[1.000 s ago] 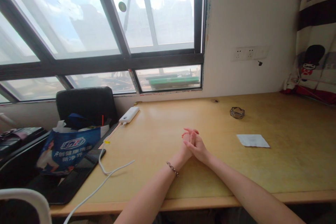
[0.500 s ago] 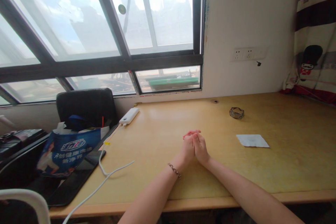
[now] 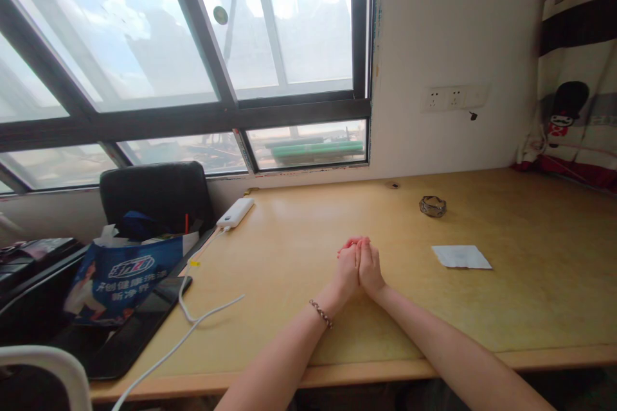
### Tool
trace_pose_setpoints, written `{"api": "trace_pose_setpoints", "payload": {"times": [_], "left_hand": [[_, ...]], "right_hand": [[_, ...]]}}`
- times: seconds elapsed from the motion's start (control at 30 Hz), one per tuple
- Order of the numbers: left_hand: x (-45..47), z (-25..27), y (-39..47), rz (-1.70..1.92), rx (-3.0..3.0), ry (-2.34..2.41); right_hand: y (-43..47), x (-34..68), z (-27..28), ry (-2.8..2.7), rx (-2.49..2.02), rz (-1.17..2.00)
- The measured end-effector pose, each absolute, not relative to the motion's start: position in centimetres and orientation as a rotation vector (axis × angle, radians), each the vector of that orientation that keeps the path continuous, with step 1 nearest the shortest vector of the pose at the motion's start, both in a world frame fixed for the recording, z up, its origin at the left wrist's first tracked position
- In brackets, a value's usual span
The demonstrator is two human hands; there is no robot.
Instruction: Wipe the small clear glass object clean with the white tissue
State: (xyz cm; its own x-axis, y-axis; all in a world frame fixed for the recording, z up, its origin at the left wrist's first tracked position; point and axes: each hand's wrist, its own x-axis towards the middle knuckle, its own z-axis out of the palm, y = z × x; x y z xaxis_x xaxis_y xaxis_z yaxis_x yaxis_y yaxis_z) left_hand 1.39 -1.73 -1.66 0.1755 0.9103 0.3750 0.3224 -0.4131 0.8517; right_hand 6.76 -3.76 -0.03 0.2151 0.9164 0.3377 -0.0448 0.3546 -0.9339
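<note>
My left hand (image 3: 346,268) and my right hand (image 3: 370,268) are pressed together over the wooden table (image 3: 270,340), the fingers folded against one another. Both are closed, and whatever may lie between the palms is hidden. A braided bracelet (image 3: 321,313) circles my left wrist. To the right of my hands lies a white piece of paper (image 3: 461,257), flat on the tabletop. Farther back stands a dark glass ashtray (image 3: 432,207). Neither of these is touched by my hands.
A white power bank (image 3: 236,213) lies at the table's left edge, its white cable (image 3: 186,332) trailing toward the front. Left of the table, a blue bag (image 3: 130,282) rests on a black chair (image 3: 157,196). Wall sockets (image 3: 456,97) and a curtain (image 3: 581,70) are at the right.
My right hand's fingers have straightened slightly and lie more upright against the left hand. The view has shifted a little; objects on the table have stayed put.
</note>
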Motion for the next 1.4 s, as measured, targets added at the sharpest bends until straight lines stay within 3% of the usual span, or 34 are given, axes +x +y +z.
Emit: {"api": "trace_pose_setpoints", "payload": {"times": [0.3,0.6,0.77,0.97,1.1,1.27,1.4], "left_hand": [[1.4,-3.5,-0.8,1.039,2.237,1.333],[-1.1,-1.8,-1.7,1.029,2.709,1.300],[-1.8,-1.5,-1.4,1.105,2.704,1.390],[-1.4,-1.7,-1.7,1.015,2.706,1.348],[-1.4,-1.3,-1.9,0.990,2.706,1.322],[-1.3,-0.9,-2.2,1.010,2.695,1.243],[-1.1,-0.9,-2.7,1.022,2.690,1.180]], "right_hand": [[-1.6,7.4,0.0,-1.046,-1.031,1.097],[0.4,12.2,-0.6,-1.460,-1.853,0.316],[1.0,13.9,-0.5,-1.391,-2.194,-0.107],[2.1,17.8,-1.0,-0.966,-2.513,-0.017],[2.6,18.5,-1.6,-1.106,-2.415,0.130],[2.6,15.8,-2.2,-1.605,-1.856,0.146],[2.4,14.3,-2.7,-1.811,-1.671,0.202]]}}
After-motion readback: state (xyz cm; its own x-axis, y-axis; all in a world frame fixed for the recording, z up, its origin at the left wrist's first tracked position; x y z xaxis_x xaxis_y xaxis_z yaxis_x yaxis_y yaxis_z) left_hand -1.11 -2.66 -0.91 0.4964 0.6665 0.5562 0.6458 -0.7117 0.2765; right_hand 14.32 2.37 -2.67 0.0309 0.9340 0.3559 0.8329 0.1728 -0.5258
